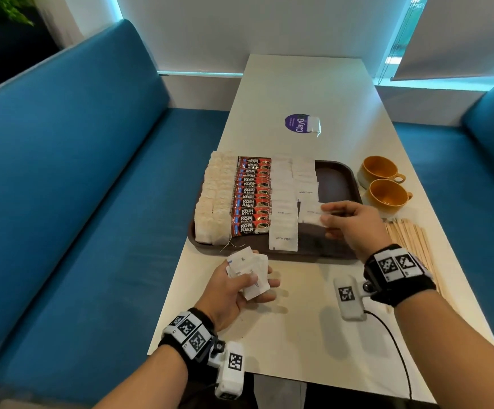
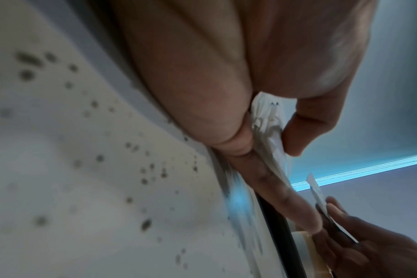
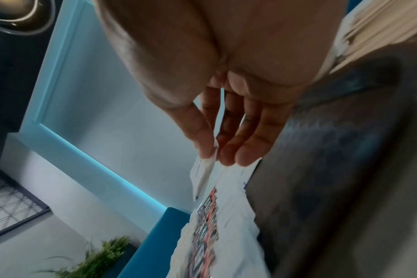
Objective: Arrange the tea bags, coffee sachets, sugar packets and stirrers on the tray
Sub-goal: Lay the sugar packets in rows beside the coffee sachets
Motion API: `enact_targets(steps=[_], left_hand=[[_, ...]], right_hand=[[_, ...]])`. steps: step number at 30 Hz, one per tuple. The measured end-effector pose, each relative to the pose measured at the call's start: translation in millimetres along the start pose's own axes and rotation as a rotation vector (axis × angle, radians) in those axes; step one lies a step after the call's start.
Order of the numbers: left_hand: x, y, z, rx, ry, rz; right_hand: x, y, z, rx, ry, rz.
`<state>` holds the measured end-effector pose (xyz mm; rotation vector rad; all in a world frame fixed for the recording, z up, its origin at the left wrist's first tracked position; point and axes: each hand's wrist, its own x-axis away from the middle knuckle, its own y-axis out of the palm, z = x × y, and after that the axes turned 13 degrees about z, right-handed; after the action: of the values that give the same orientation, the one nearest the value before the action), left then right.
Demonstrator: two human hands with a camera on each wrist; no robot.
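A dark brown tray holds rows of tea bags, red coffee sachets and white sugar packets. My right hand hovers over the tray's right part and pinches one sugar packet between thumb and fingers; in the right wrist view that sugar packet hangs from the fingertips. My left hand sits on the table in front of the tray and grips a small stack of sugar packets, also seen as a stack of packets. Wooden stirrers lie on the table right of the tray.
Two yellow cups stand right of the tray's far end. A purple sticker lies farther up the white table. Blue benches flank both sides. A black cable trails from the right wrist.
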<state>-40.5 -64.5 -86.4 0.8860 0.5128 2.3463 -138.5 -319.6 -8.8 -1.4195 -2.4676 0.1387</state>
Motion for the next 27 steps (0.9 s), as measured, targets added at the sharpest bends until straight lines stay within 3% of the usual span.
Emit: enact_targets(steps=[11, 18, 27], left_hand=[[-2.9, 0.0, -0.1, -0.016, -0.023, 0.043], [-4.2, -0.4, -0.5, 0.01, -0.032, 0.042], [-4.6, -2.6, 0.1, 0.009, -0.038, 0.026]], right_hand=[[-93.6, 21.7, -10.5, 0.251, 0.053, 0.054], [-115.9, 33.8, -3.2, 0.595, -0.049, 0.008], [-117.6, 39.7, -5.5, 0.678, -0.104, -0.029]])
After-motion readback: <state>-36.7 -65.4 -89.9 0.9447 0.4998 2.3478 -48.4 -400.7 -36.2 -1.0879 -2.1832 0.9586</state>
